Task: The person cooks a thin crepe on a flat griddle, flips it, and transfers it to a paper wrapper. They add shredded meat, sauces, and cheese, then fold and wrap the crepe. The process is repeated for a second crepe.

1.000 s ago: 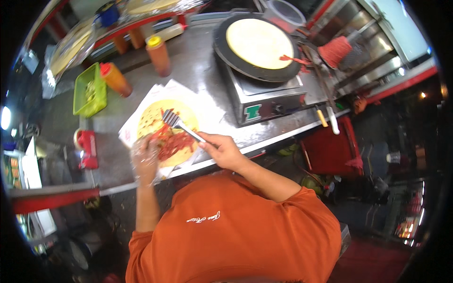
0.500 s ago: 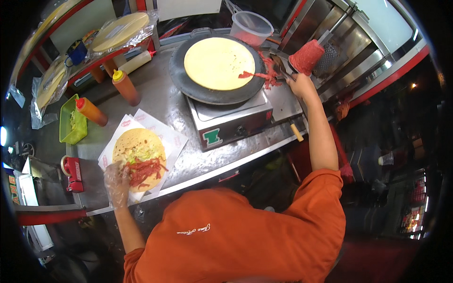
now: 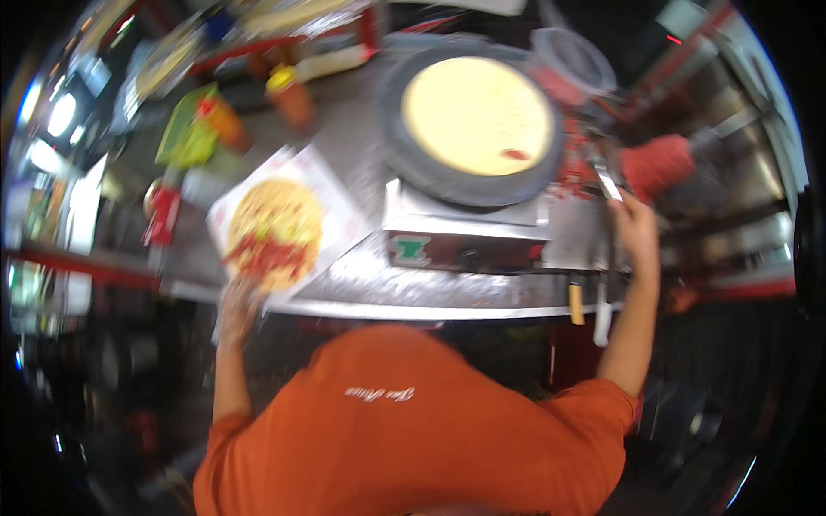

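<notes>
Gripping thin metal utensil [image 3: 605, 182], rt hand [image 3: 635, 230]; lt hand [image 3: 239, 303] touching round flatbread [image 3: 274, 234].

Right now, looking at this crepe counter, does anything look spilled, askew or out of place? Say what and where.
Yes. Red bits lie scattered on the steel counter to the right of the round griddle, near the right hand, and one red fleck sits on the crepe there. The topped crepe by the left hand looks in order.

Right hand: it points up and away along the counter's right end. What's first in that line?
Probably the red brush-like tool lying just beyond the right hand. A thin metal utensil already sticks out of the hand that way. The picture is blurred, so depth is uncertain.
</notes>
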### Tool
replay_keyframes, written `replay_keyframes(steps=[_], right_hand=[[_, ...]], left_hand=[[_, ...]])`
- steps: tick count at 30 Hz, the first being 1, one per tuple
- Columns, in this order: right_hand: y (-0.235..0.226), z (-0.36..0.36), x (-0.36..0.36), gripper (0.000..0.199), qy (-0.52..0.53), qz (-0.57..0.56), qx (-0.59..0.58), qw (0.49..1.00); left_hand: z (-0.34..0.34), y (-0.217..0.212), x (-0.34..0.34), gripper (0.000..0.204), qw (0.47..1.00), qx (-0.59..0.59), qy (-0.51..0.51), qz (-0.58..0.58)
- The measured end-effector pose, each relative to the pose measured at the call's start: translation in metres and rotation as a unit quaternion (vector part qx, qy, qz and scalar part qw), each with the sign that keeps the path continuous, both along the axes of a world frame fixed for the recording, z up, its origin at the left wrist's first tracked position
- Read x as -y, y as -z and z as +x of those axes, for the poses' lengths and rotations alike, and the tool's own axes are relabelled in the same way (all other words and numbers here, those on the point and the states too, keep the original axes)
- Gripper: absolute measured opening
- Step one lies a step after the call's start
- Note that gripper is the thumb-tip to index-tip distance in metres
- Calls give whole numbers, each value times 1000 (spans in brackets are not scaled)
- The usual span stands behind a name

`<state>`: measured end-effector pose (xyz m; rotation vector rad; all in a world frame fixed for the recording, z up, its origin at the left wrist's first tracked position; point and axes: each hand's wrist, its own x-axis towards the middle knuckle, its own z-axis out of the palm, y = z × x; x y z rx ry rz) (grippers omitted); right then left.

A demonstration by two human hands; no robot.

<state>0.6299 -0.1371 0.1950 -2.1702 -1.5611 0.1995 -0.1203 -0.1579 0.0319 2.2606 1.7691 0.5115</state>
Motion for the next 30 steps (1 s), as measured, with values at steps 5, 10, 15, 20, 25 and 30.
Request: replay_keyframes(steps=[5, 10, 15, 20, 25, 30], right_hand=[[62, 55, -15, 46, 15, -57, -14, 998], [54, 79, -14, 47, 14, 116, -19, 993], [49, 75, -34, 50, 29, -33, -20, 999], [93, 31, -27, 50, 123, -45, 99, 986], [126, -7, -12, 53, 115, 13, 89, 989], [69, -70, -3, 54, 176, 180, 158, 955]], left_hand=[[-5, 6, -4, 24, 994, 105, -20, -10], [1, -4, -6, 22, 985, 167, -32, -18], [-5, -10, -23, 17, 984, 141, 74, 77], [-49, -7, -54, 14, 981, 139, -63, 122], [-78, -5, -72, 16, 994, 106, 25, 12], [-72, 2, -89, 20, 972, 184, 142, -25]])
